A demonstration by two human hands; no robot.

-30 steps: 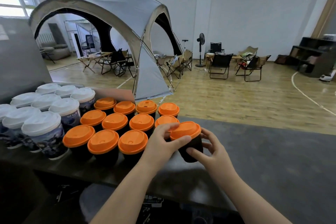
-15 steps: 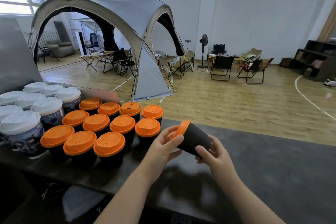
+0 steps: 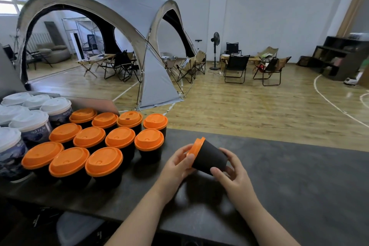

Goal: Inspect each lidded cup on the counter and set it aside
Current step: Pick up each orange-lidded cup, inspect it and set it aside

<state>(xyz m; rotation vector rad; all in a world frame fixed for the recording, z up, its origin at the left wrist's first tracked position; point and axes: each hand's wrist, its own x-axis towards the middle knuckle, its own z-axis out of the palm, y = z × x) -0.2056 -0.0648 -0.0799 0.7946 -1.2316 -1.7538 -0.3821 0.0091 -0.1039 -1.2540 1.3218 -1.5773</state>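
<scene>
A black cup with an orange lid [image 3: 209, 158] is held on its side just above the dark counter [image 3: 299, 181], lid pointing left. My left hand [image 3: 177, 164] grips it at the lid end, thumb on the rim. My right hand [image 3: 233, 177] grips its base end, fingers curled under the bottom. To the left, several black cups with orange lids [image 3: 119, 138] stand upright in rows on the counter.
Several taller cups with white lids [image 3: 32, 120] stand at the far left beside the orange-lidded rows. A grey panel [image 3: 95, 102] rises behind them. The counter's near edge runs along the bottom. Beyond it lie a wooden floor, a tent and folding chairs.
The cup went from upright beside the rows to lying on its side between both hands, lifted and carried slightly right. The view has shifted, so the rows sit further left.
</scene>
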